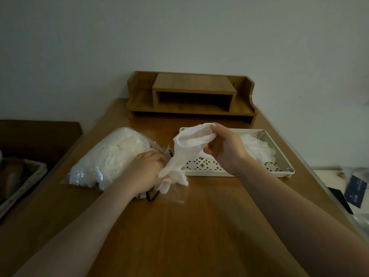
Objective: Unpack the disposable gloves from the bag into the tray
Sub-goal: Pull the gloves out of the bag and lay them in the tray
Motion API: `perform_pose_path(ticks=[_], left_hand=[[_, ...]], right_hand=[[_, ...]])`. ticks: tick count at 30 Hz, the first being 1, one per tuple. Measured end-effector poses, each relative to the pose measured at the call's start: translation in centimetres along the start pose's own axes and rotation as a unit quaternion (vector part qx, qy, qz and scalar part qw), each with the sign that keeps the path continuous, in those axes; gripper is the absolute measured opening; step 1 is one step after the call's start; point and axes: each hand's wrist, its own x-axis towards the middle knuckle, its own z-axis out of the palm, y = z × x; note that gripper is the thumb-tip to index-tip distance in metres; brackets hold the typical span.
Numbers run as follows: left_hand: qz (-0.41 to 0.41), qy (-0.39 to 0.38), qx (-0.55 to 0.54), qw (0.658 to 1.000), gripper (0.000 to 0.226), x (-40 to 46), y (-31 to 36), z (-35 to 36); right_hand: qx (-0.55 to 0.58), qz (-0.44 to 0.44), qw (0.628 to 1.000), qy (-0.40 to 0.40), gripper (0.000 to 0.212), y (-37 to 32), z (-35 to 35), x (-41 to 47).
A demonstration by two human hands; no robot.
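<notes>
A clear plastic bag [107,156] stuffed with white disposable gloves lies on its side on the left of the wooden desk. My left hand [147,168] rests at the bag's open mouth, fingers curled on the plastic. My right hand [223,148] pinches the cuff of one white glove [181,156], lifted above the desk; its fingers dangle down beside my left hand. Behind my right hand sits a white perforated tray [283,168], with several white gloves [257,148] lying in its right part.
A wooden desk organiser [191,94] stands at the back against the wall. A dark basket [24,176] sits lower on the left beyond the desk edge. Papers and dark items [355,192] lie off the right edge.
</notes>
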Motion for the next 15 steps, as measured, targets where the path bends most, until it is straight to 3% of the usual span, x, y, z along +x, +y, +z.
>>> perform_pose_path(ticks=[3, 8, 11, 13, 15], left_hand=[[-0.006, -0.005, 0.013, 1.0, 0.031, -0.2, -0.2, -0.1], [-0.012, -0.036, 0.107, 0.993, 0.036, -0.3, -0.5, -0.1], [-0.033, -0.091, 0.075, 0.993, 0.052, -0.4, 0.3, -1.4], [-0.066, -0.156, -0.015, 0.985, 0.081, -0.3, 1.3, -3.2], [-0.073, -0.143, -0.097, 0.982, 0.093, -0.2, 2.6, -5.7]], right_hand=[[0.144, -0.007, 0.989, 0.031, 0.024, -1.1, -0.1, 0.3], [0.345, -0.045, 0.933, 0.092, 0.024, -3.5, -1.1, 0.9], [0.311, -0.052, 0.945, 0.087, 0.021, -4.5, -1.7, 0.8], [0.236, -0.045, 0.967, 0.083, 0.02, -4.7, -2.0, 0.5], [0.167, -0.052, 0.984, 0.042, 0.02, -4.7, -2.2, 0.3]])
